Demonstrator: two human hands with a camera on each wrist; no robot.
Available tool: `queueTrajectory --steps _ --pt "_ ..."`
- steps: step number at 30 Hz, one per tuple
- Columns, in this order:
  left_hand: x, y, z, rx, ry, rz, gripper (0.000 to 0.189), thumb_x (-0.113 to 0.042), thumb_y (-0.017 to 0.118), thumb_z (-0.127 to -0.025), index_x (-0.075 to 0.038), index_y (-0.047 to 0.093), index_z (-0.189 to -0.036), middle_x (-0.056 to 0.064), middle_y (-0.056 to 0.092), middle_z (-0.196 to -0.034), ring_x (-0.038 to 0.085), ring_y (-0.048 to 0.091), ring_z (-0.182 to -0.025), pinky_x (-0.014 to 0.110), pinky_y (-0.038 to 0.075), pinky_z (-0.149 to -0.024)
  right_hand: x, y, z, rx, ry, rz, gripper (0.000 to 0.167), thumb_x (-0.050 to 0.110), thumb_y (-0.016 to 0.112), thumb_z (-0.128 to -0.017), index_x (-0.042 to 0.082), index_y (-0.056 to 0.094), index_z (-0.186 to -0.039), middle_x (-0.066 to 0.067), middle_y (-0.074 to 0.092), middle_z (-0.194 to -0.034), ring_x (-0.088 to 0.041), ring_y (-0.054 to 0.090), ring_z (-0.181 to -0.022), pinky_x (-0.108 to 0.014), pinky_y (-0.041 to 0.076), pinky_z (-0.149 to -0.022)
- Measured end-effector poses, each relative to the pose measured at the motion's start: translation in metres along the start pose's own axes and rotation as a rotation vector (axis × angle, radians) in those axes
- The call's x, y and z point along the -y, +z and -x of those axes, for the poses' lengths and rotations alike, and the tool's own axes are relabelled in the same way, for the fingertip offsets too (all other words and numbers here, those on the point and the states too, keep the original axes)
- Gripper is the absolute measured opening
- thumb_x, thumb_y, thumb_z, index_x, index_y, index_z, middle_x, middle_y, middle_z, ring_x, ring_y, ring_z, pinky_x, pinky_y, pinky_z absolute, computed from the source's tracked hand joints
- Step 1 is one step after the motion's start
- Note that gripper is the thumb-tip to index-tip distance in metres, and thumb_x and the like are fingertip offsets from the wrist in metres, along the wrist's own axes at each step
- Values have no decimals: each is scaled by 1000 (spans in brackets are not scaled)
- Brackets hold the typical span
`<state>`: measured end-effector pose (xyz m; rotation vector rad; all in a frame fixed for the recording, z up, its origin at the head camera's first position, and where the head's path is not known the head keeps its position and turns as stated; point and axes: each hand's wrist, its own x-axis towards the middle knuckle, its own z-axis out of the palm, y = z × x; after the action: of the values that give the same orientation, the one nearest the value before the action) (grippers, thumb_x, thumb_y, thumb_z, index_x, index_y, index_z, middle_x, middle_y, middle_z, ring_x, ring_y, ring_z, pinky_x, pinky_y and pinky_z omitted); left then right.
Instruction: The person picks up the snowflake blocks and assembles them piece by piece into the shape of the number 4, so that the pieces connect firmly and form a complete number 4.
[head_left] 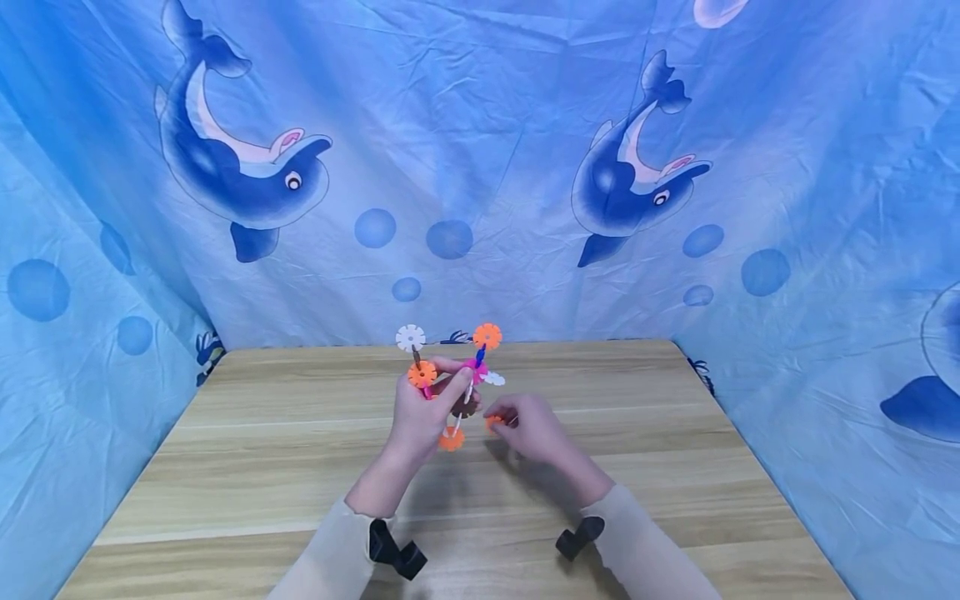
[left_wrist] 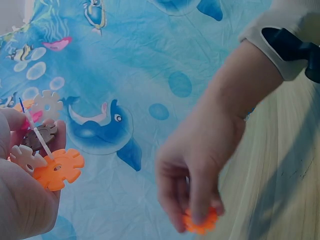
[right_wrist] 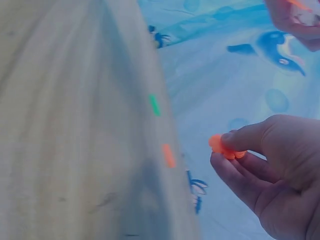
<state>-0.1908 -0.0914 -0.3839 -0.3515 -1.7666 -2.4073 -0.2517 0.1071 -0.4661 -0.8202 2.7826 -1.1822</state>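
My left hand (head_left: pixel 416 417) grips a branching build of notched plastic discs in front of me, above the table. In it are a white disc (head_left: pixel 410 337), an orange disc (head_left: pixel 487 336), a pink piece (head_left: pixel 476 372) and, low down, another orange disc (left_wrist: pixel 60 170). A brown disc (left_wrist: pixel 41 136) shows among them in the left wrist view; my fingers hide part of the build. Just to its right, my right hand (head_left: pixel 534 429) pinches a loose orange notched disc (right_wrist: pixel 227 146) between thumb and fingers, apart from the build.
The wooden table (head_left: pixel 247 467) lies below both hands. A blue dolphin-print cloth (head_left: pixel 487 150) hangs behind it and at both sides. In the right wrist view, a green strip (right_wrist: pixel 155 105) and an orange strip (right_wrist: pixel 169 156) show near the table edge. Both wrists wear black mounts.
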Motion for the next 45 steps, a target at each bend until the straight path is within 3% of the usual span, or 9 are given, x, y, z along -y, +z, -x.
queueTrajectory --steps 9,16,24,33,36,42,45 --pt "0 1 2 6 3 -8 9 -6 71 -101 -3 66 -108 2 77 -94 17 76 -72 35 68 -76 21 -27 9 -174 33 -172 16 7 79 -94 11 81 -109 -3 81 -95 -20 77 -83 -22 64 -74" --pt "1 0 2 8 -6 -23 15 -10 73 -101 0 67 -111 3 77 -89 17 77 -72 37 69 -78 33 -38 16 -296 52 -343 17 5 78 -95 7 80 -112 -12 82 -99 -17 79 -87 -27 67 -82" --pt "1 1 2 7 -13 -16 12 -10 72 -101 -4 67 -109 3 77 -89 18 77 -72 37 68 -79 47 -50 24 -395 -86 -491 18 -2 75 -95 -2 76 -113 -23 78 -97 -9 77 -81 -28 67 -76" --pt "2 1 2 7 -4 -4 7 -9 72 -101 -7 68 -106 3 77 -89 17 77 -71 36 69 -77 58 -55 30 -477 -227 -568 18 -11 72 -92 -13 73 -110 -32 75 -97 -6 77 -80 -28 68 -75" --pt "2 1 2 7 -5 -7 8 -9 72 -101 -7 68 -107 3 77 -89 18 77 -71 36 69 -77 61 -56 33 -485 -248 -587 18 -13 72 -91 -14 72 -109 -27 77 -95 -6 77 -80 -29 68 -74" --pt "3 2 2 5 -8 -6 10 -10 73 -101 -5 68 -107 3 77 -89 18 77 -72 37 69 -78 64 -56 36 -481 -299 -620 17 -16 72 -90 -14 71 -107 3 79 -94 -7 79 -80 -30 68 -72" --pt "4 2 2 7 -8 -8 11 -10 73 -101 -5 67 -108 3 77 -90 18 77 -72 37 68 -78 66 -56 36 -479 -322 -635 18 -17 72 -89 -16 70 -106 9 77 -95 -6 79 -80 -30 68 -72"
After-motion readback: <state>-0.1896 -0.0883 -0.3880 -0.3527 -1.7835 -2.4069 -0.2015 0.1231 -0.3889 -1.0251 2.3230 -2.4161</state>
